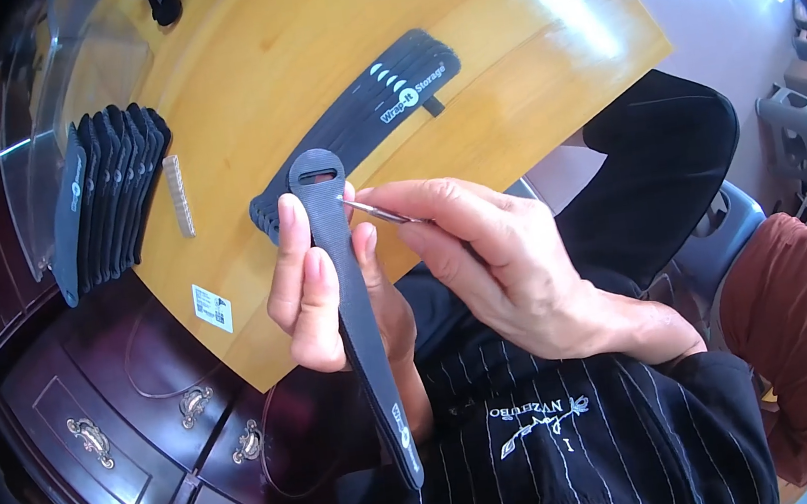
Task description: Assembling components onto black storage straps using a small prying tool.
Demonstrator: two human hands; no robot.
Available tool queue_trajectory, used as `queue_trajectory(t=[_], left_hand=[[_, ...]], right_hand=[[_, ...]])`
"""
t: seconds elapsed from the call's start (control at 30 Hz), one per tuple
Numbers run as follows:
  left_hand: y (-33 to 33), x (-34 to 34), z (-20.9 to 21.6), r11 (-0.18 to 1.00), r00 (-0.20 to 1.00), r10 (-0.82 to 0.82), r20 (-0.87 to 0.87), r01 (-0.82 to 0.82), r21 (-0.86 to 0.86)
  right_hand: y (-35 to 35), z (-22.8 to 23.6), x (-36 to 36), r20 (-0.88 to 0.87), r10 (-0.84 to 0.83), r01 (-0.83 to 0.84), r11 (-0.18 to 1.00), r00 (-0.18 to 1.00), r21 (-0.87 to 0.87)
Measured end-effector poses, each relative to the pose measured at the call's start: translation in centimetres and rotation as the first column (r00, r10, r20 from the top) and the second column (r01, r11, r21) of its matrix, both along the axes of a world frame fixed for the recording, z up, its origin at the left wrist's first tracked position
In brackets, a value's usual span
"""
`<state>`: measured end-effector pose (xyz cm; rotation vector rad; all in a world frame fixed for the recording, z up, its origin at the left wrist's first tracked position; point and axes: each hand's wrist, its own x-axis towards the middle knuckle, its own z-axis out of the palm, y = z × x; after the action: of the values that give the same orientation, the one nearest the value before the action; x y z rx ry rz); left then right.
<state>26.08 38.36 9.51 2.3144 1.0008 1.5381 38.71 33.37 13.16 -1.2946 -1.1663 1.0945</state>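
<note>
Within left hand (317, 331), fingers gripping: ribbed black strap (352, 293), tapered, slotted; right hand (514, 269) pinching metal tool (377, 213).

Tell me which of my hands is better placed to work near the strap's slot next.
Right, most likely: your right hand holds the pointed metal tool, its tip at the black strap just below the slot. Your left hand seems occupied, gripping the strap.

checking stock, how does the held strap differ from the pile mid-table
The held strap is single; the pile is several straps, overlapped. The held strap is raised in the left hand; the pile lies on the table. Both are dark, with pale print.
</note>
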Motion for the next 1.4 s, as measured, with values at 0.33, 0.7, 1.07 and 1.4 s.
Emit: queue_trajectory(t=[0.33, 0.7, 1.07, 1.4], left_hand=[[0.6, 0.0, -1.2, 0.999, 0.999, 0.029, 0.017, -0.03, 0.019], [0.6, 0.8, -0.8, 0.998, 0.999, 0.029, 0.035, -0.027, -0.062], [0.8, 1.9, -0.8, 0.997, 0.997, 0.069, -0.036, -0.07, -0.041], [0.2, 2.0, -1.4, 0.996, 0.999, 0.008, -0.039, -0.011, -0.086]], right_hand=[[0.1, -1.0, -0.7, 0.157, -0.156, 0.151, 0.988, 0.975, 0.043], [0.6, -1.6, -0.8, -0.092, -0.159, 0.156, 0.987, 0.983, -0.038], [1.1, -1.4, -0.2, 0.237, -0.239, 0.225, 0.971, 0.942, 0.085], [1.1, -2.1, 0.4, 0.473, -0.321, 0.273, 0.947, 0.821, 0.171]])
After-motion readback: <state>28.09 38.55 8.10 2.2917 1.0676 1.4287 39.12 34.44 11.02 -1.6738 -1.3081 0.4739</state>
